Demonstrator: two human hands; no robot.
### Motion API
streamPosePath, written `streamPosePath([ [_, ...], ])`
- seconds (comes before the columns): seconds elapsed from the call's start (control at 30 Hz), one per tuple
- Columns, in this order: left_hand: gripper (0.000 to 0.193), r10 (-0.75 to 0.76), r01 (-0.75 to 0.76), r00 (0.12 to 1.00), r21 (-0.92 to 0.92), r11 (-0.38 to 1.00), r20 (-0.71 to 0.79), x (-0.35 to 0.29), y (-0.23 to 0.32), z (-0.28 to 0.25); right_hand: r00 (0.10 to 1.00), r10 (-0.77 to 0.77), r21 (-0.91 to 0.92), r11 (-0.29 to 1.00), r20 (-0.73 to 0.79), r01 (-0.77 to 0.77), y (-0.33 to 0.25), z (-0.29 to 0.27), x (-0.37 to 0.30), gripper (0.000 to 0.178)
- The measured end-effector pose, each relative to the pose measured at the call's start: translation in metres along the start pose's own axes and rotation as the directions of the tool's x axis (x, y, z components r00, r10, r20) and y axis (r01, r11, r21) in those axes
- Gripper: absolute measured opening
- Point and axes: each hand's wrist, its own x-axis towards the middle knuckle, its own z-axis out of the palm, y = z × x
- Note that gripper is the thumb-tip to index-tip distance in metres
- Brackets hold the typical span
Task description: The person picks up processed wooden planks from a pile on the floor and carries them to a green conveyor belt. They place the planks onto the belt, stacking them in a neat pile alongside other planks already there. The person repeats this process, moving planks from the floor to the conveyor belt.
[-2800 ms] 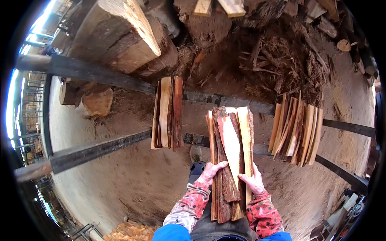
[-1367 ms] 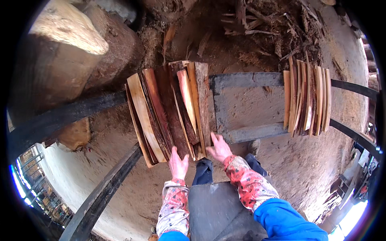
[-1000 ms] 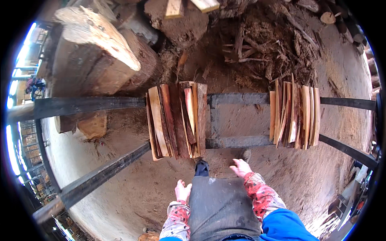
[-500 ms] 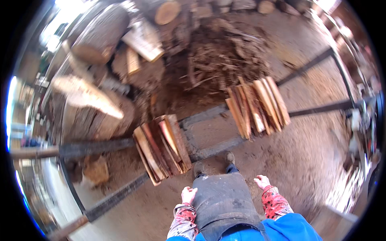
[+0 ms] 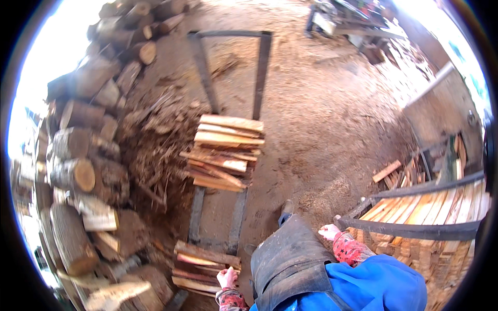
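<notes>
On rails, split wood lies near left fingers.

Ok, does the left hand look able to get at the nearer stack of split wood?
Likely yes: the left hand appears right at the edge of the nearer stack of split wood, with nothing visible blocking it. Whether it touches the wood, this view can't settle.

The left fingers are near a split-wood stack.
</notes>
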Motion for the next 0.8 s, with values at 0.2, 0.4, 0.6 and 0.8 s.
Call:
streamPosePath([
  [0.2,0.02,0.035,-0.085,0.971,0.207,0.975,0.235,-0.012,0.056,0.112,0.991,-0.118,0.0,0.993,-0.056,0.119,0.009,-0.045,0.037,0.037],
  [0.4,0.02,0.042,-0.123,0.968,0.322,0.939,0.249,-0.016,0.101,0.219,0.94,-0.278,-0.026,0.96,-0.196,0.279,-0.021,-0.124,0.084,0.036],
  [0.6,0.03,-0.029,-0.233,0.931,0.654,0.72,0.364,-0.016,0.146,0.285,0.961,-0.114,0.128,0.98,-0.252,0.149,-0.05,-0.196,0.111,0.04],
  [0.8,0.037,-0.129,-0.292,0.914,0.843,0.451,0.385,0.002,0.203,0.377,0.953,0.069,0.362,0.931,-0.295,0.045,-0.029,-0.214,0.118,0.033],
])
